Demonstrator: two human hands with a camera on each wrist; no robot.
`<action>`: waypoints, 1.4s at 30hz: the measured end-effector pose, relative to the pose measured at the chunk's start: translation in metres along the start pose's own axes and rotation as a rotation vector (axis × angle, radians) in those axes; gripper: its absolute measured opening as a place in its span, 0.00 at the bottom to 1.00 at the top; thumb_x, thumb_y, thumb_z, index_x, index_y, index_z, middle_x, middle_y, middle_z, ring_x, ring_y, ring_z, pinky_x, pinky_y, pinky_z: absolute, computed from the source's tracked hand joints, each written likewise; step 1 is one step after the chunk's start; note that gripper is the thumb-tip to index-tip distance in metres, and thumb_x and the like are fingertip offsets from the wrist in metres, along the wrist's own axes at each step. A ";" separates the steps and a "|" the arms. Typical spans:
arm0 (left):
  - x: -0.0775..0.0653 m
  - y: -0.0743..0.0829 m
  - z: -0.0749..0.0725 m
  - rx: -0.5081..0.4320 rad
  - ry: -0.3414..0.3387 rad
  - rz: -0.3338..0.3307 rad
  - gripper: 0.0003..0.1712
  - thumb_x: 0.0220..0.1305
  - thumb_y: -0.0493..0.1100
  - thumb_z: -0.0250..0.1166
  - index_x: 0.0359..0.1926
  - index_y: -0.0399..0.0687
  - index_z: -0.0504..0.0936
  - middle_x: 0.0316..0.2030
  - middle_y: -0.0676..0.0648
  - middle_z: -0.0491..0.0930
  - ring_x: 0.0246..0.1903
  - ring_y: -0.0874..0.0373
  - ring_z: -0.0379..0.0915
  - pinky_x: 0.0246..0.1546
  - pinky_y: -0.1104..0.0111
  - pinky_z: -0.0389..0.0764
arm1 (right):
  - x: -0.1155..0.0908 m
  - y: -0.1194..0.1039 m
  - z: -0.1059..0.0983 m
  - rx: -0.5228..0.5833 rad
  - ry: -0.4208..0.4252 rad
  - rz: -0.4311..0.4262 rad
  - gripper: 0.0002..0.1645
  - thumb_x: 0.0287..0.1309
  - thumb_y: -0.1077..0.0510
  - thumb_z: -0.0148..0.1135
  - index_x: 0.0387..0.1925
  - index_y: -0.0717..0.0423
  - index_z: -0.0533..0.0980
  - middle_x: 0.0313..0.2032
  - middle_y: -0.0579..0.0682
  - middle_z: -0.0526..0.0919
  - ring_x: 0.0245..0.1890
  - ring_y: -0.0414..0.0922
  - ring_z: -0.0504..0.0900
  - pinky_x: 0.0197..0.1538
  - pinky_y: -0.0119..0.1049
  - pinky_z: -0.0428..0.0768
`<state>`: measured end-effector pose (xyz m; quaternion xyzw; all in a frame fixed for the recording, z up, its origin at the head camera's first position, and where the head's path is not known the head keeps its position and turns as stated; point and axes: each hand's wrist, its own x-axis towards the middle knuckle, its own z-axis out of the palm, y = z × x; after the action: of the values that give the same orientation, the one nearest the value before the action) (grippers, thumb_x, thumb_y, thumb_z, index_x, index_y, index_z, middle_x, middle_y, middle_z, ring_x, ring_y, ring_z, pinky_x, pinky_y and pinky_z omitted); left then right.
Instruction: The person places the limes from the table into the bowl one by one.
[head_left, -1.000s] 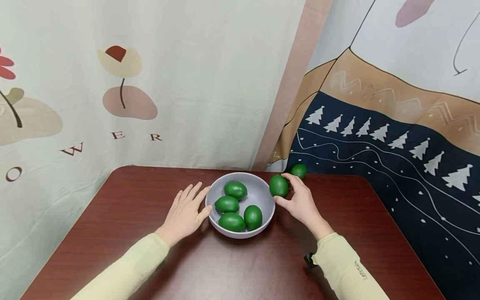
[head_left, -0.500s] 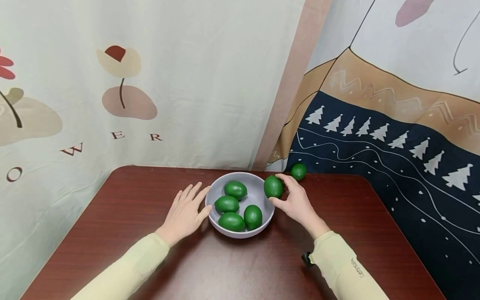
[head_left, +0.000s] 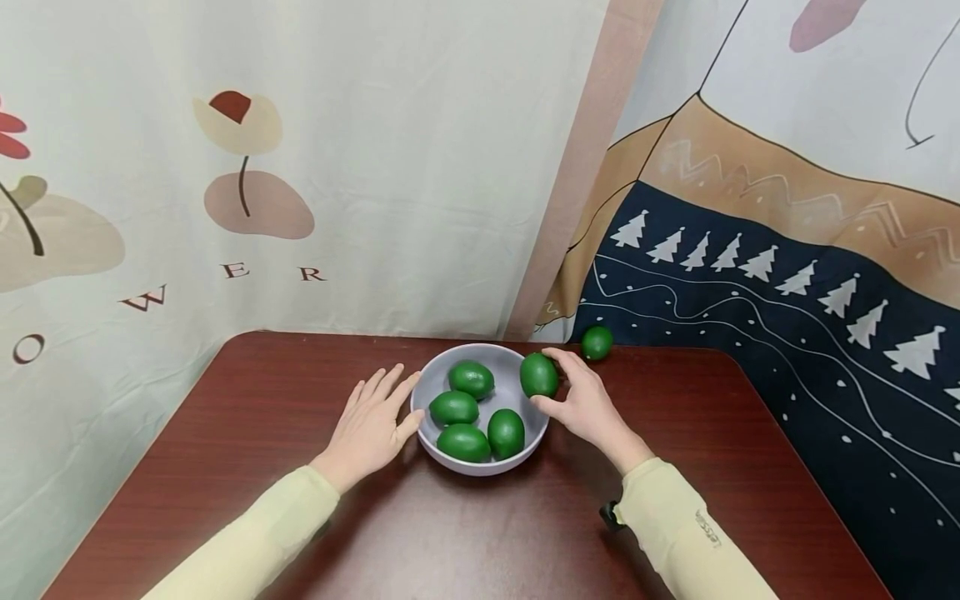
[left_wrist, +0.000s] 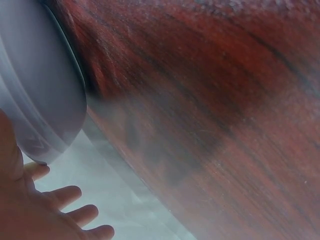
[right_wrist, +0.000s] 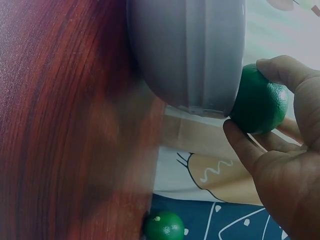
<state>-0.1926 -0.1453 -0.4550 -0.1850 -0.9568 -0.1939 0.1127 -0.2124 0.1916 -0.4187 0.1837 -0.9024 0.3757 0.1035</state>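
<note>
A grey-lavender bowl stands on the table with several green limes in it. My right hand grips another lime between thumb and fingers, over the bowl's right rim. In the right wrist view that held lime shows at the rim of the bowl. With fingers straight and spread, my left hand is at the bowl's left side; in the left wrist view its thumb side lies against the bowl wall. One more lime lies by the table's back edge, right of the bowl.
The dark red-brown table has its back edge against a pale printed curtain. A navy cloth with white trees hangs behind and to the right. A dark band shows at the right wrist.
My right hand has moved left with its lime, from just outside the bowl to over its right rim. The left hand and the bowl have stayed in place.
</note>
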 end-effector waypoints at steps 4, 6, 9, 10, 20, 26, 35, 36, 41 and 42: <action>0.000 0.000 0.000 -0.004 0.004 0.002 0.34 0.73 0.54 0.59 0.75 0.48 0.71 0.74 0.35 0.65 0.74 0.31 0.57 0.71 0.35 0.57 | 0.002 0.000 0.002 -0.010 -0.018 0.010 0.42 0.53 0.59 0.78 0.69 0.59 0.70 0.62 0.58 0.77 0.54 0.54 0.80 0.57 0.52 0.82; 0.000 0.001 0.001 -0.004 0.007 0.004 0.33 0.73 0.54 0.59 0.75 0.48 0.71 0.74 0.35 0.66 0.74 0.31 0.57 0.71 0.35 0.57 | 0.002 0.000 0.002 -0.012 -0.026 0.011 0.42 0.53 0.60 0.78 0.69 0.59 0.70 0.62 0.59 0.77 0.55 0.54 0.79 0.58 0.54 0.82; 0.001 0.000 0.001 -0.002 0.005 0.003 0.34 0.73 0.54 0.60 0.75 0.48 0.71 0.74 0.35 0.65 0.74 0.31 0.56 0.71 0.35 0.57 | 0.003 -0.001 0.003 -0.013 -0.033 0.009 0.42 0.53 0.60 0.78 0.69 0.60 0.70 0.62 0.58 0.77 0.56 0.54 0.79 0.59 0.54 0.81; 0.001 0.001 0.000 -0.001 0.004 0.002 0.34 0.73 0.54 0.60 0.75 0.48 0.70 0.74 0.35 0.65 0.74 0.31 0.56 0.71 0.35 0.57 | 0.003 -0.001 0.004 -0.012 -0.034 0.007 0.43 0.53 0.60 0.78 0.69 0.60 0.70 0.62 0.58 0.77 0.56 0.54 0.79 0.60 0.54 0.81; 0.001 0.000 0.001 -0.002 0.002 0.006 0.34 0.73 0.54 0.60 0.75 0.48 0.70 0.74 0.35 0.65 0.74 0.31 0.56 0.72 0.36 0.56 | 0.003 -0.004 0.008 -0.013 -0.020 -0.019 0.41 0.53 0.61 0.78 0.68 0.59 0.71 0.63 0.57 0.76 0.56 0.53 0.78 0.58 0.54 0.81; 0.002 -0.001 0.002 -0.002 -0.008 0.002 0.34 0.73 0.55 0.59 0.75 0.48 0.70 0.74 0.35 0.64 0.74 0.31 0.55 0.72 0.36 0.55 | 0.004 -0.007 0.013 -0.005 -0.011 -0.035 0.41 0.52 0.63 0.78 0.67 0.59 0.72 0.63 0.57 0.75 0.55 0.53 0.78 0.54 0.51 0.85; 0.000 0.000 0.002 -0.009 -0.009 -0.001 0.34 0.73 0.54 0.59 0.75 0.48 0.70 0.75 0.35 0.65 0.74 0.31 0.55 0.72 0.36 0.55 | 0.003 -0.010 0.019 -0.021 -0.035 -0.053 0.40 0.52 0.64 0.77 0.67 0.56 0.73 0.62 0.54 0.74 0.56 0.51 0.78 0.58 0.49 0.83; 0.000 0.000 0.002 -0.009 -0.005 0.004 0.34 0.73 0.54 0.59 0.75 0.47 0.71 0.74 0.35 0.65 0.74 0.30 0.56 0.72 0.35 0.55 | 0.003 -0.010 0.020 -0.024 -0.039 -0.052 0.40 0.52 0.64 0.77 0.67 0.55 0.73 0.62 0.53 0.74 0.56 0.50 0.78 0.59 0.50 0.82; 0.000 0.000 0.001 -0.016 0.005 0.004 0.34 0.73 0.54 0.60 0.74 0.46 0.71 0.74 0.35 0.65 0.74 0.30 0.56 0.72 0.35 0.55 | 0.004 -0.011 0.023 -0.040 -0.065 -0.056 0.41 0.53 0.64 0.77 0.68 0.58 0.72 0.63 0.54 0.74 0.57 0.51 0.78 0.61 0.50 0.81; 0.000 0.000 0.001 -0.017 0.002 0.000 0.34 0.73 0.54 0.60 0.74 0.47 0.71 0.74 0.35 0.65 0.74 0.30 0.55 0.72 0.36 0.54 | 0.005 -0.011 0.024 -0.045 -0.073 -0.055 0.41 0.53 0.63 0.77 0.68 0.58 0.71 0.63 0.55 0.74 0.57 0.51 0.78 0.61 0.50 0.81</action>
<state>-0.1925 -0.1453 -0.4560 -0.1860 -0.9549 -0.2023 0.1121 -0.2134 0.1659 -0.4266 0.2197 -0.9084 0.3455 0.0850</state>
